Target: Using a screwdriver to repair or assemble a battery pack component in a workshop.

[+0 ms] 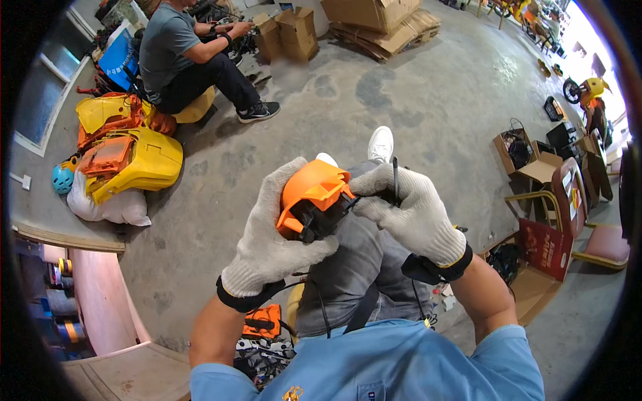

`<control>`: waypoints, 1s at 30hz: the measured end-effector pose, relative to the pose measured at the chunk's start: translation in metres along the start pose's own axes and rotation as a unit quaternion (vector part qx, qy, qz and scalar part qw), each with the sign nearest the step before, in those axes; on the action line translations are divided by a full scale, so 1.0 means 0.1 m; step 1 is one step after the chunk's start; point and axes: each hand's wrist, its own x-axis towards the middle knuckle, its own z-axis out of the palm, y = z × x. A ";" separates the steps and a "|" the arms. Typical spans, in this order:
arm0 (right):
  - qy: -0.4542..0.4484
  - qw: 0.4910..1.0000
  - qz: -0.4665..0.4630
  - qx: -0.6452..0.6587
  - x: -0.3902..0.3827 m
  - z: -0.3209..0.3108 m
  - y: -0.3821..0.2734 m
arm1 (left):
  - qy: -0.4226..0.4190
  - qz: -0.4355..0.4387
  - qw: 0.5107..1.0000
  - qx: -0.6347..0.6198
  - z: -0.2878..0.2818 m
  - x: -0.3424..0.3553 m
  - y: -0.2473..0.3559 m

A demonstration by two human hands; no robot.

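In the middle of the view an orange plastic housing (311, 190) with a black part (324, 220) is held above my legs. My left hand (267, 237), in a pale knitted glove, wraps round the housing's left side and underside. My right hand (408, 214), gloved alike, is closed at the right edge of the black part, fingertips against it; a thin black cable (396, 180) rises by its fingers. Exactly what those fingertips grip is partly hidden.
A co-worker (167, 60) sits at upper left near yellow-orange body panels (134, 160). Cardboard (381, 40) is stacked at the back. Chairs (602, 247) and open boxes (528, 164) stand at right. An orange part (261, 314) and loose hardware lie below my left arm.
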 end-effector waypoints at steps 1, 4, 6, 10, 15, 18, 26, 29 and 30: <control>0.008 1.000 -0.013 -0.006 0.01 0.00 -0.01 | 0.010 -0.015 1.000 -0.016 0.01 0.01 0.02; 0.020 1.000 -0.004 -0.001 0.05 0.00 -0.06 | 0.016 -0.026 0.999 -0.026 0.02 0.07 0.07; 0.020 1.000 0.016 0.007 0.07 -0.02 -0.10 | 0.017 -0.021 0.999 -0.020 0.01 0.12 0.09; 0.007 0.998 0.059 0.003 0.07 -0.08 -0.09 | 0.074 -0.056 0.985 -0.142 -0.14 0.22 0.08; -0.059 0.986 0.156 0.010 -0.04 0.03 0.13 | 0.210 0.014 0.942 -0.262 -0.43 0.35 0.00; -0.070 0.978 0.171 0.099 -0.03 0.14 0.28 | 0.224 0.030 0.920 -0.319 -0.46 0.43 -0.06; -0.081 0.976 0.094 0.178 0.11 0.13 0.35 | 0.228 0.055 0.907 -0.349 -0.36 0.51 -0.09; -0.068 0.977 0.099 0.178 0.18 0.07 0.36 | 0.227 0.051 0.909 -0.346 -0.31 0.46 -0.09; -0.069 0.976 0.100 0.178 0.21 0.04 0.37 | 0.208 0.065 0.911 -0.351 -0.30 0.44 -0.09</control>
